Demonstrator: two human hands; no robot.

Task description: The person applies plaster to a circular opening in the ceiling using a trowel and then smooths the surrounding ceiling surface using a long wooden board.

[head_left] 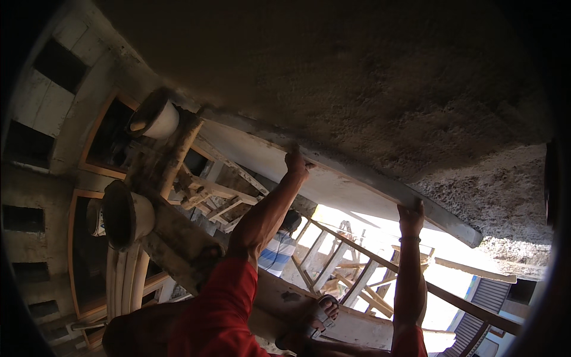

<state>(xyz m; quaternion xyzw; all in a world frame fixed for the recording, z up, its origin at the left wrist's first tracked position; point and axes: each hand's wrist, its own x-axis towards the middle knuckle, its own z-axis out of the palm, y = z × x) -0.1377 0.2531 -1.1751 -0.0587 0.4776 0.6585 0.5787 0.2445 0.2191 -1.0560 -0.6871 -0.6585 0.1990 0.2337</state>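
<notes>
1. Head view: the bar (357, 175), long and pale, slants overhead from upper left down to the right, along the near edge of the rough plaster (357, 77).
2. The left hand (296, 162) grips the bar's lower edge near mid-length; its forearm rises steeply, leaning right, from a bent elbow just above the red sleeve (223, 303).
3. The right hand (411, 219) grips the bar nearer its right end. That forearm stands almost upright, with a thin band (409, 238) at the wrist.
4. Both hands are raised, well apart; their fingers are partly hidden by the bar.
5. Below the arms, a sandalled foot (324, 315) shows on the right.
6. Left of the arms are two buckets (162, 123), beside a pole (180, 156).
</notes>
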